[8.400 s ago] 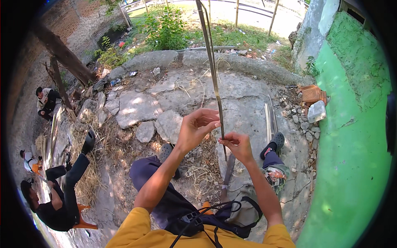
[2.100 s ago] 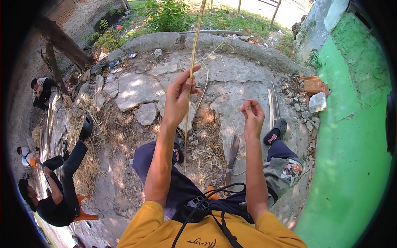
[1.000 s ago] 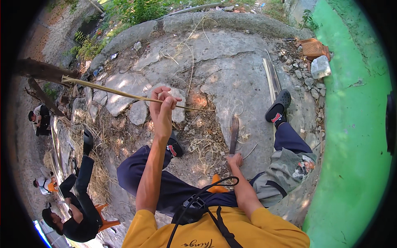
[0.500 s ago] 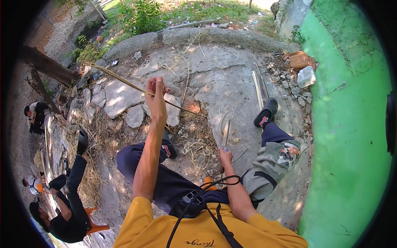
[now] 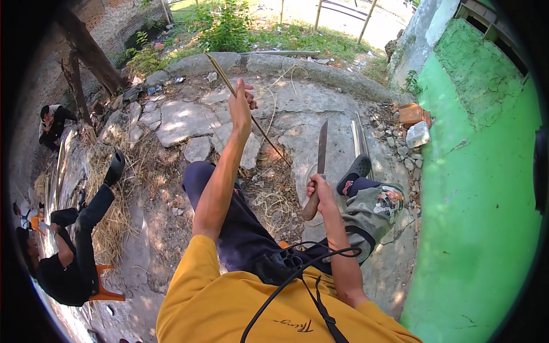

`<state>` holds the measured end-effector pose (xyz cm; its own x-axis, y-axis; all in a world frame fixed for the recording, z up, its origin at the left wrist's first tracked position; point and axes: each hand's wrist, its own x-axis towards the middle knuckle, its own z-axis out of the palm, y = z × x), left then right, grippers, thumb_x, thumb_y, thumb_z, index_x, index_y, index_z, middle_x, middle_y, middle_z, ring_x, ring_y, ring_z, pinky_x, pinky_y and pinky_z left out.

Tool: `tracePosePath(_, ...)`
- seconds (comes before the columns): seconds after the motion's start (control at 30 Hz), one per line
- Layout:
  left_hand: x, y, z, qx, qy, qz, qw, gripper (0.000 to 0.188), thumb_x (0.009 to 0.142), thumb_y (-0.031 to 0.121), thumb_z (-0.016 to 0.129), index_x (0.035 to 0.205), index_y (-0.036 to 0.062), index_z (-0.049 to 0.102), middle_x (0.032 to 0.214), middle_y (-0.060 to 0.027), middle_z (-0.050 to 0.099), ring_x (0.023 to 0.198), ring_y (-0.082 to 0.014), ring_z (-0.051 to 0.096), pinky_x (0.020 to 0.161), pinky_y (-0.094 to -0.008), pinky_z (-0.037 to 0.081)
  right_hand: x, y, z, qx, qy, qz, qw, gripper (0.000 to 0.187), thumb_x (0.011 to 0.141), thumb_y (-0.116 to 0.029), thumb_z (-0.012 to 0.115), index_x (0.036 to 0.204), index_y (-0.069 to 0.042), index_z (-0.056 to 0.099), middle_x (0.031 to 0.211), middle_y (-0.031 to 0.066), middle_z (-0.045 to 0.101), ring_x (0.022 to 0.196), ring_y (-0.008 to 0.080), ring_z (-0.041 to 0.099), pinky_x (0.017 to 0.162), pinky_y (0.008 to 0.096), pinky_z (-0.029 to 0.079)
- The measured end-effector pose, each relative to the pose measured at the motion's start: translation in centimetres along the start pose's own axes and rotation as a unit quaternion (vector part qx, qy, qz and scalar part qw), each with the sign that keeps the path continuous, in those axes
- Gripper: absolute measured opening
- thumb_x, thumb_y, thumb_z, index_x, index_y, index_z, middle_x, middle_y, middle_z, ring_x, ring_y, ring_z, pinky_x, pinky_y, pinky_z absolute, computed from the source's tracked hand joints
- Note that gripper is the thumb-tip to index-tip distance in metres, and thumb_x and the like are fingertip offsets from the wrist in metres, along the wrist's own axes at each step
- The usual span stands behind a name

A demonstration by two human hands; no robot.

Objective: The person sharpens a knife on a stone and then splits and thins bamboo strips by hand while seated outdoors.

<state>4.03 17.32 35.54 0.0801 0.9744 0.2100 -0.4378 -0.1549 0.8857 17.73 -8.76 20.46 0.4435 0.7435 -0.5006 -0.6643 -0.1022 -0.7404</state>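
My left hand (image 5: 241, 106) is raised in front of me and grips a long thin bamboo strip (image 5: 269, 140), which slants from the upper left down to the ground between my legs. My right hand (image 5: 320, 191) is closed on the wooden handle of a long knife (image 5: 321, 147) whose blade points up and away from me. The blade stands to the right of the strip, apart from it. I sit low in dark trousers with a black slipper (image 5: 355, 170) on my right foot.
Thin shavings (image 5: 273, 203) lie on the stony ground between my legs. A green wall (image 5: 474, 188) runs along the right, with bricks (image 5: 413, 114) and rubble at its foot. A person in black (image 5: 71, 251) sits at the left on straw, another person (image 5: 52, 121) farther back.
My right hand has picked up the knife from the ground and raised its blade. My left hand swung the strip from lying across to the left to slanting down toward my feet.
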Motion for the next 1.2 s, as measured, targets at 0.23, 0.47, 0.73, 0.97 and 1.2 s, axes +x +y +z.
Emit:
tracePosePath(0.23,-0.2,2.4,-0.6,-0.043,-0.098,0.048,0.993,0.064,0.103,0.062,0.035,0.079,0.0044,0.053,0.057,0.0061,0.024,0.046,-0.0064,0.021,0.044,-0.0278,0.014,-6.6,-14.9,3.7,-0.025,-0.116,-0.047,0.992,0.013,0.092,-0.018,0.062,0.088,-0.01,0.052,0.071,-0.003,0.049,0.054,0.0052,0.046,0.049,0.0219,0.039)
tracePosePath(0.47,-1.0,9.0,0.0,-0.069,-0.168,0.091,0.979,0.068,0.101,0.068,0.029,0.074,0.0077,0.048,0.06,0.0049,0.021,0.05,-0.0087,0.019,0.049,-0.0289,0.017,-9.5,-26.4,-0.8,-0.087,-0.155,-0.107,0.978,0.015,0.092,-0.02,0.063,0.087,-0.011,0.051,0.071,-0.0047,0.048,0.053,0.0029,0.042,0.048,0.0207,0.036)
tracePosePath(0.73,-3.2,2.3,2.6,0.006,-0.209,0.092,0.974,0.056,0.107,0.051,0.033,0.078,0.006,0.051,0.069,-0.0001,0.037,0.067,-0.0129,0.036,0.066,-0.0289,0.032,-6.0,-26.5,-8.3,-0.134,-0.066,-0.172,0.974,0.016,0.09,-0.02,0.064,0.088,-0.011,0.051,0.07,-0.0036,0.051,0.054,0.0046,0.045,0.048,0.0208,0.037)
tracePosePath(0.97,-7.0,-2.2,0.1,0.34,-0.214,0.049,0.914,0.034,0.101,0.032,0.052,0.11,0.0007,0.059,0.102,-0.0105,0.061,0.094,-0.0187,0.056,0.09,-0.0336,0.044,-4.8,-24.4,-10.8,-0.029,-0.053,-0.126,0.99,0.015,0.091,-0.017,0.064,0.09,-0.009,0.051,0.071,-0.0019,0.048,0.054,0.0056,0.044,0.049,0.0218,0.037)
tracePosePath(1.2,-11.7,-2.4,-6.2,0.538,-0.181,0.064,0.821,0.045,0.095,0.029,0.066,0.128,0.0014,0.056,0.118,-0.0195,0.063,0.102,-0.0271,0.065,0.082,-0.0398,0.055,-7.0,-24.4,-10.1,-0.038,-0.069,-0.158,0.984,0.015,0.092,-0.017,0.062,0.1,-0.008,0.052,0.074,-0.002,0.046,0.054,0.0054,0.042,0.049,0.0222,0.034)
